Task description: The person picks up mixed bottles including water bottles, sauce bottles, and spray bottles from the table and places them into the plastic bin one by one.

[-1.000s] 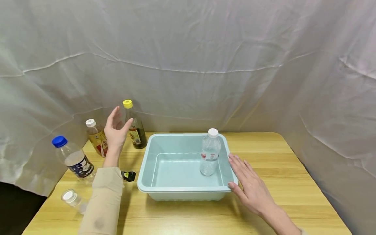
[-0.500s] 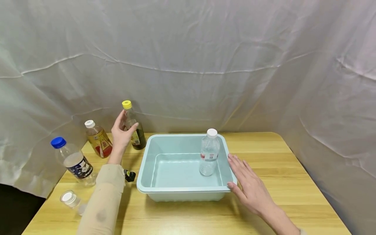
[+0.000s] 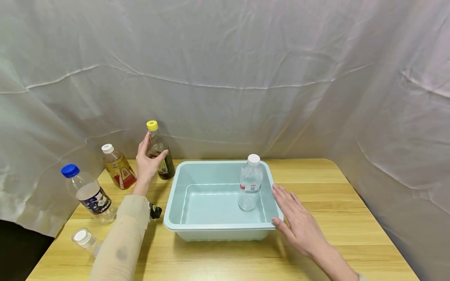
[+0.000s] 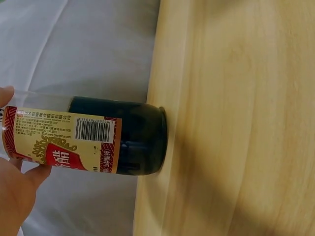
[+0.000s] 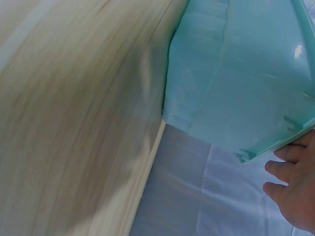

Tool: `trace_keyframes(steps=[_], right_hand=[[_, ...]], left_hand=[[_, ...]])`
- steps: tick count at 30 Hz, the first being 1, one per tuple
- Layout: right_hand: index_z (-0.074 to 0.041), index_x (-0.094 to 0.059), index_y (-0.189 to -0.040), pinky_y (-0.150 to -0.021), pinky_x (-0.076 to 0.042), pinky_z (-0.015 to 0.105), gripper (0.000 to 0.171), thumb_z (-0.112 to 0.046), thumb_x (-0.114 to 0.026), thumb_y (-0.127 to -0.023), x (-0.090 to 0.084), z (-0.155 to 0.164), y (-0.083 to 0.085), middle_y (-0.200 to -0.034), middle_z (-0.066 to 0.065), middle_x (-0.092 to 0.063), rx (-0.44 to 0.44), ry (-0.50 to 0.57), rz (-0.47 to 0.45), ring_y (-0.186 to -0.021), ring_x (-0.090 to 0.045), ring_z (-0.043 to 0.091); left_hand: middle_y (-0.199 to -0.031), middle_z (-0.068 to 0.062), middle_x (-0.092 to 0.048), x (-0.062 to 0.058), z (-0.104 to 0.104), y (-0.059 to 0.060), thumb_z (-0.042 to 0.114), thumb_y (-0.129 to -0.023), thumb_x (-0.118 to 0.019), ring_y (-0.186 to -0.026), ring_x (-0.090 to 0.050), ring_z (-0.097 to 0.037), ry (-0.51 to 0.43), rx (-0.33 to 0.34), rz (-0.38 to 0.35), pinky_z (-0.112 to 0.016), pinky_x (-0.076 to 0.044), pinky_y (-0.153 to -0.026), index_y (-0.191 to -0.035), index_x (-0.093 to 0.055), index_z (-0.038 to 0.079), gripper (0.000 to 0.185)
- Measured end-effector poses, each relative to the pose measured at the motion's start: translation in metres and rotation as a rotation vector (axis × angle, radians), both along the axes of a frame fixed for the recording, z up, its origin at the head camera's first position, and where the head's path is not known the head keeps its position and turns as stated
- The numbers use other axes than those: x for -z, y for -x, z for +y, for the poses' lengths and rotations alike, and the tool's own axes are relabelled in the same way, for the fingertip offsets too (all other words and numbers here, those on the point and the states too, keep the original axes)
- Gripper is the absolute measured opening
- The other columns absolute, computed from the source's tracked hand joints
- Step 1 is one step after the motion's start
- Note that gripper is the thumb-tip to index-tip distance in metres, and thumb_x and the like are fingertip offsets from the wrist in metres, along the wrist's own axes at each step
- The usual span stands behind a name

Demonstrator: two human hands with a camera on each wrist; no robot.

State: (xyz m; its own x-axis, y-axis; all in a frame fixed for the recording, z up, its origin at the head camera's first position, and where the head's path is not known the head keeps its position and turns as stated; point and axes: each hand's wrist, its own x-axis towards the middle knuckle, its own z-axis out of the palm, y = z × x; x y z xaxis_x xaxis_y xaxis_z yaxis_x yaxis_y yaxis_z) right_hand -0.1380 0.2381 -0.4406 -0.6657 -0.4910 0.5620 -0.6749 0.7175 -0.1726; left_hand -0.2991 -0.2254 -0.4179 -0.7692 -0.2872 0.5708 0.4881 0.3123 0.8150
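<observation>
At the back left, a dark vinegar bottle (image 3: 168,165) with a yellow cap stands upright on the table. My left hand (image 3: 147,166) grips its upper body, fingers on the far side and thumb on the near side. The left wrist view gives its yellow and red label (image 4: 64,140) with a barcode, my fingers on both sides of it. A pale blue plastic basin (image 3: 225,226) occupies the middle. My right hand (image 3: 299,224) rests with straight fingers on its right rim. Inside, toward the right wall, stands a clear water bottle (image 3: 250,185) with a white cap.
Left of my left arm are a tea-coloured bottle (image 3: 119,168) with a white cap, a clear blue-capped bottle (image 3: 93,195) and a small white-capped clear bottle (image 3: 86,239), partly behind the sleeve. Grey cloth (image 3: 225,97) hangs behind the wooden table (image 3: 344,218).
My left hand has moved right from beside the vinegar bottle and closed round it. The right hand stays on the basin's rim.
</observation>
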Motion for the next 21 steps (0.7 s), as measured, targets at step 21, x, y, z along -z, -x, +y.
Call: trace_keyframes(steps=[21], right_hand=[[0.0, -0.038, -0.159, -0.13, -0.014, 0.035, 0.065, -0.041, -0.048, -0.109, 0.0, -0.001, 0.0, -0.164, 0.017, -0.039, 0.004, 0.007, 0.019, -0.152, -0.035, 0.03]], left_hand=[[-0.147, -0.021, -0.051, -0.013, 0.002, -0.017, -0.008, -0.085, -0.08, -0.131, -0.055, -0.04, 0.008, 0.06, -0.024, -0.034, -0.053, -0.106, -0.158, -0.042, 0.009, 0.084]])
